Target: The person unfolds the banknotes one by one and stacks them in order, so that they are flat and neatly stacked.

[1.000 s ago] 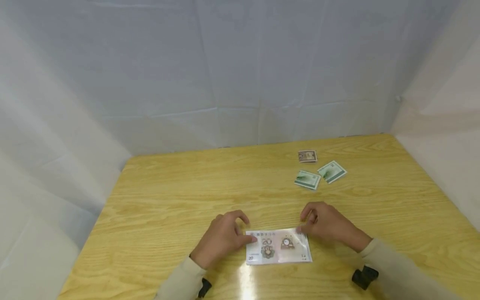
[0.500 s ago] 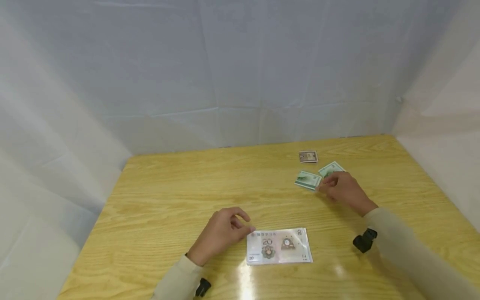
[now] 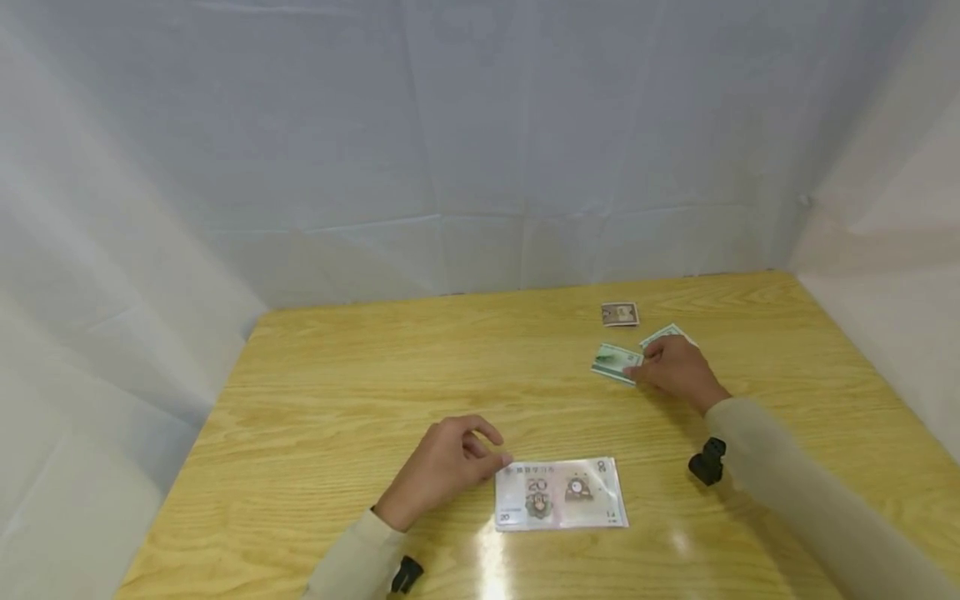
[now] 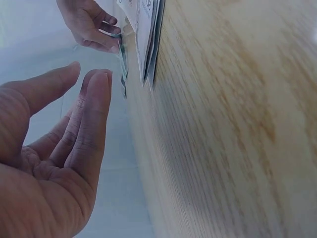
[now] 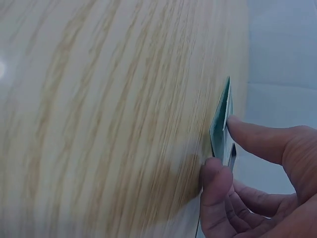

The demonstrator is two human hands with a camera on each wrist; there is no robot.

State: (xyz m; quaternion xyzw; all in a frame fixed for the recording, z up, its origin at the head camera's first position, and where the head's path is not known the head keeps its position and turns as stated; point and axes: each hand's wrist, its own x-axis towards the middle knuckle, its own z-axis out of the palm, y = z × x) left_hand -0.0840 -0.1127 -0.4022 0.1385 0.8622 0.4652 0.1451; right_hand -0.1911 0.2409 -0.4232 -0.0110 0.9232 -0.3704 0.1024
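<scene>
My right hand [image 3: 678, 371] reaches to the back right, pinching the near edge of a folded green banknote [image 3: 615, 358]. In the right wrist view the thumb lies on the upper layer of this folded note [image 5: 218, 126], with a fingertip at its edge. A second green note [image 3: 667, 332] lies just behind, partly covered by the hand. My left hand [image 3: 442, 473] holds nothing; thumb and fingers stand apart at the upper left corner of a small stack of 20 banknotes [image 3: 558, 497]. The stacked notes [image 4: 145, 37] show their layered edges in the left wrist view.
A folded brown banknote [image 3: 619, 314] lies near the back edge of the wooden table [image 3: 360, 375]. White sheeting [image 3: 465, 150] hangs behind the table and along both sides.
My right hand has left the stack's upper right corner and moved back to the green notes, taking hold of the left one. My left hand has drawn slightly back from the stack.
</scene>
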